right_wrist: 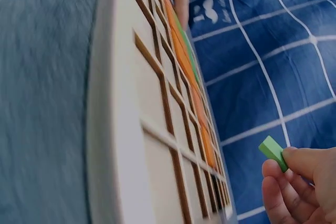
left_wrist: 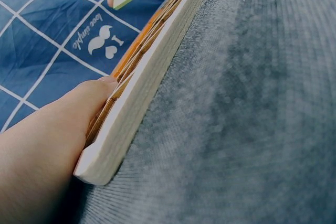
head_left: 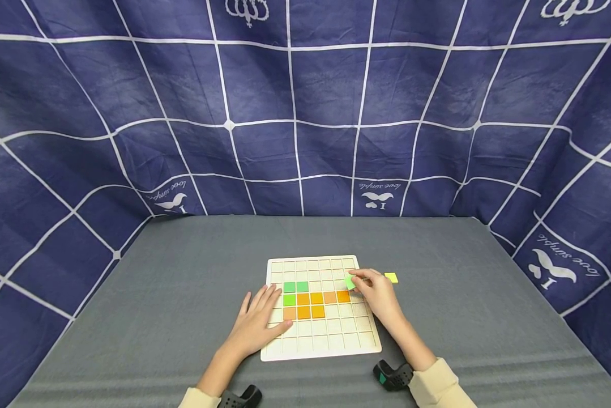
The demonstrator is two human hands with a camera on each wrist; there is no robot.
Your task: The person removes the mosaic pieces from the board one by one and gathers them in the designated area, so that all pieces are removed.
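We pinch a small light-green tile [head_left: 350, 281] between the thumb and fingertips of our right hand [head_left: 378, 296], holding it just above the right side of the gridded wooden board [head_left: 319, 345], near its far right corner. It looks thin, stiff and very light, with smooth faces, so we judge the grip belongs on its opposite edges, as now, and a loose hold could let it slip or tilt. Our left hand [head_left: 256, 324] lies flat with fingers spread on the board's left edge, steadying it. On the board sit green tiles [head_left: 295, 287] towards the left and orange tiles [head_left: 310, 304] across the middle, each seated in its own cell; the cells beyond and to the right of the orange row are bare, giving room to lower the piece straight down. The cell walls are low ridges that could catch a tilted corner. A yellow tile [head_left: 391, 277] lies on the grey table [head_left: 478, 317] just off the board's right edge, near our fingers.
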